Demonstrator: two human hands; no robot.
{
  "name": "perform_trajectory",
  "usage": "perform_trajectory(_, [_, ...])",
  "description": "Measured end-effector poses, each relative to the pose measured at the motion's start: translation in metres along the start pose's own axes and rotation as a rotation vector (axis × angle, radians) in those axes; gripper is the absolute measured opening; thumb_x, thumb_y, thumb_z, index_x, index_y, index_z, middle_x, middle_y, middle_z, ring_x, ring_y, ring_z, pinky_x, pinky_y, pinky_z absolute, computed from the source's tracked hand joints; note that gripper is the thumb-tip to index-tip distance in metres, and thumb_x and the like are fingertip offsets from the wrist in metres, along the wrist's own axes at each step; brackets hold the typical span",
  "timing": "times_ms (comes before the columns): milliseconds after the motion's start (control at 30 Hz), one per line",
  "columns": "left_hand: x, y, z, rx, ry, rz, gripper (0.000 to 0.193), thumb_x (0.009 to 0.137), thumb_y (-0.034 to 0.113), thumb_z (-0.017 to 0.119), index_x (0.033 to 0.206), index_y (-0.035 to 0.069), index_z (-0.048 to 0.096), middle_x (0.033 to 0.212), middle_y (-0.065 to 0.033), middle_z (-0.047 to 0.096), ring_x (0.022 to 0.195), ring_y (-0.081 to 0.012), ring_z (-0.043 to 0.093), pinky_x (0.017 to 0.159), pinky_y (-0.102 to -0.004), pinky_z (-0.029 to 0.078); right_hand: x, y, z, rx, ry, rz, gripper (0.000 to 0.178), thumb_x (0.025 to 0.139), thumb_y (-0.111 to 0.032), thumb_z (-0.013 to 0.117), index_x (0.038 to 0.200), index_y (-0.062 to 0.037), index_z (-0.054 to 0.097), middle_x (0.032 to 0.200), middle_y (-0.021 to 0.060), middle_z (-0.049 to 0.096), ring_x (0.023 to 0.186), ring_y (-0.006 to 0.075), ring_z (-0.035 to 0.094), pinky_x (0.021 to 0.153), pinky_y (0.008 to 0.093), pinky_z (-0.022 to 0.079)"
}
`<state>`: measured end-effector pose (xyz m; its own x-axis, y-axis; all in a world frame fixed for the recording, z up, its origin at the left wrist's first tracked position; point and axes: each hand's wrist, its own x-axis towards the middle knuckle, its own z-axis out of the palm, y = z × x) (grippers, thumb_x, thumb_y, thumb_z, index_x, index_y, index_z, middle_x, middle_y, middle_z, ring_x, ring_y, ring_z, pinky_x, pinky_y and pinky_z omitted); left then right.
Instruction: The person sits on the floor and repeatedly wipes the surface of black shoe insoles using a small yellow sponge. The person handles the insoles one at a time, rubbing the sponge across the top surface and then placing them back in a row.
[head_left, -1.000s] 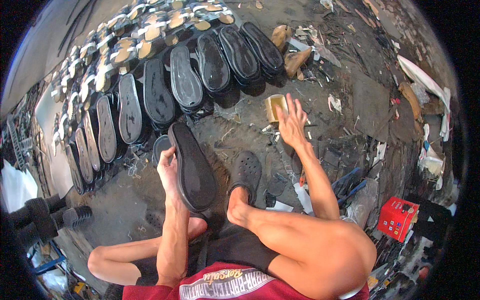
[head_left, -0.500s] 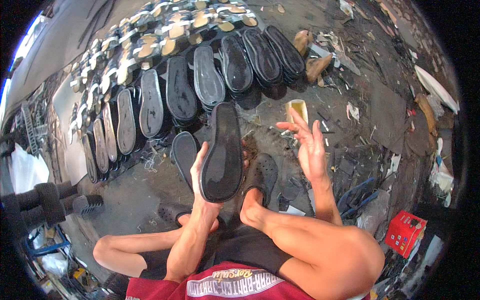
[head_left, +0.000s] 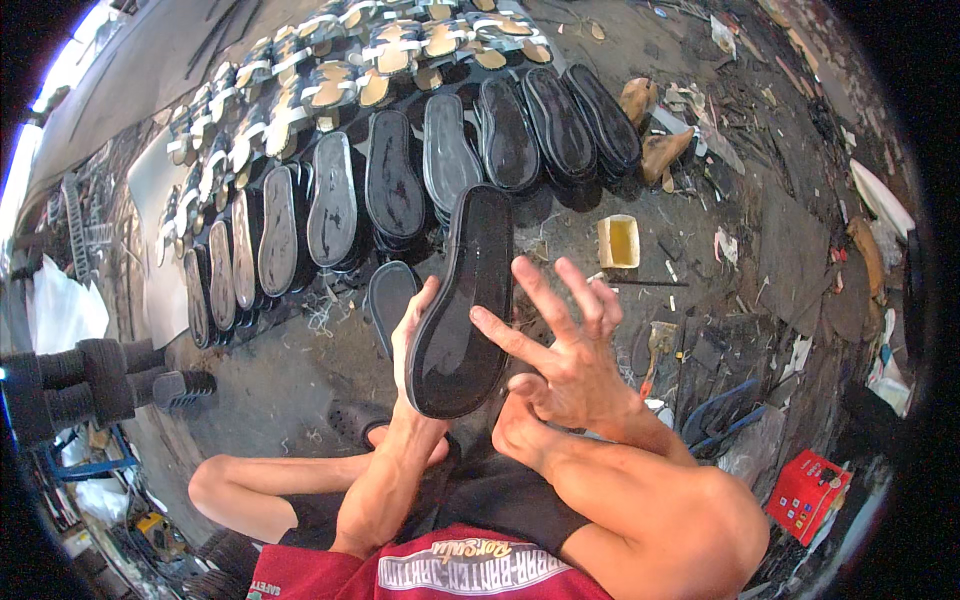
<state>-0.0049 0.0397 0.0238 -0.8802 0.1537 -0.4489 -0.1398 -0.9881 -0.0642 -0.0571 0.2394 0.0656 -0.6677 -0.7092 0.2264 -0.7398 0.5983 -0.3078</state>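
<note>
My left hand [head_left: 403, 350] is closed round the left edge of a black shoe sole [head_left: 455, 320], its thumb along that edge; the fingers underneath are hidden. The sole is held up in front of me, its broad face towards me. Over its right side is my right hand [head_left: 578, 365], fingers spread and holding nothing. One fingertip overlaps the sole's face; I cannot tell if it touches. Beyond the left hand, another dark sole [head_left: 388, 295] lies partly hidden on the floor.
Stacks of black soles [head_left: 392, 175] form a curved row ahead, with many strapped sandal uppers [head_left: 390, 55] behind. To the right are an open tub of yellow stuff [head_left: 607, 245], a brush [head_left: 660, 340], wooden shoe lasts [head_left: 662, 152], scraps and a red box [head_left: 808, 495].
My right hand has come down and left, from the yellow tub to the held sole, its fingers spreading. The left hand keeps its hold. The whole view has shifted slightly.
</note>
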Motion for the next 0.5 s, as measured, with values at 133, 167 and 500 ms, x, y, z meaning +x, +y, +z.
perform_trajectory(133, [-0.006,-0.008,0.008,-0.005,-0.005,-0.131,0.061,0.113,0.044,0.046,0.148,-0.003,0.06,0.132,-0.0303,0.072,0.11,-0.0457,0.075,0.1,-0.0561,0.062,0.032,0.033,0.0,0.013,0.011,0.138,0.077,0.111,-0.071,0.01,0.158,-0.0361,0.06,0.179,0.0137,0.028,0.159,0.0457,0.022,0.124,0.066,0.012])
perform_trajectory(167, [-0.004,-0.007,0.006,0.006,0.0,-0.135,0.061,0.113,0.044,0.045,0.148,-0.003,0.06,0.133,-0.0305,0.071,0.11,-0.0465,0.075,0.101,-0.0559,0.061,0.034,0.042,0.007,-0.033,0.033,0.099,0.066,0.114,-0.064,0.019,0.163,-0.036,0.052,0.182,0.0101,0.02,0.161,0.0452,0.021,0.124,0.0688,0.012])
perform_trajectory(500, [-0.007,-0.005,0.006,0.11,0.071,-0.038,0.05,0.111,0.041,0.054,0.139,0.003,0.067,0.126,-0.0193,0.077,0.104,-0.0313,0.079,0.094,-0.0456,0.066,0.024,0.031,0.007,-0.071,-0.181,-0.009,0.066,0.112,-0.068,0.017,0.161,-0.0431,0.054,0.182,0.0079,0.022,0.164,0.04,0.018,0.127,0.0628,0.012])
